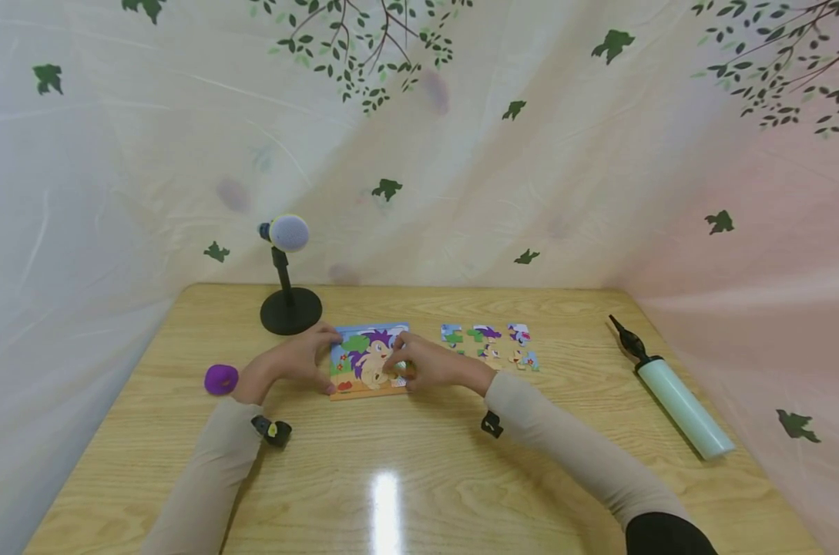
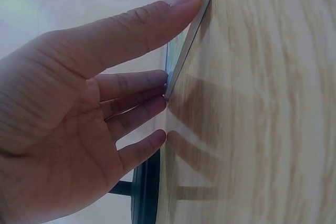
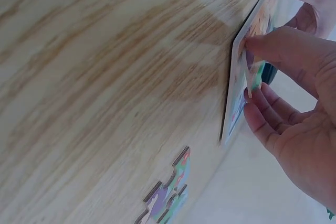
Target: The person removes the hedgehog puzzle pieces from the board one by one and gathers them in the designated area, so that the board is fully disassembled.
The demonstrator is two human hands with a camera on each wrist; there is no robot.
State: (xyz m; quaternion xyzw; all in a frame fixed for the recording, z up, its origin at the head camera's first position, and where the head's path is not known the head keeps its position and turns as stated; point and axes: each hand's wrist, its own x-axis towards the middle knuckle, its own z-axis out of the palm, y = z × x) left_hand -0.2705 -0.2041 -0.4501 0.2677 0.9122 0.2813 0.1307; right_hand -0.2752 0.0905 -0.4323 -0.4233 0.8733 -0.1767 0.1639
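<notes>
Right hand (image 3: 299, 119) pinches a puzzle piece (image 3: 253, 77) against the puzzle board (image 3: 237, 85) edge. Board lies flat on the desk (image 3: 105, 77). Loose pieces (image 3: 168, 195) lie nearby.

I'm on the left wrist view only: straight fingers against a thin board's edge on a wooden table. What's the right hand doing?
Observer: The right hand pinches a small jigsaw piece at the colourful hedgehog puzzle board.
Operator: Any loose pieces?
Observer: Several loose printed pieces lie on the light wooden table, right of the board.
Operator: Anything beside my left hand?
Observer: A round purple object lies left of the left hand.
</notes>
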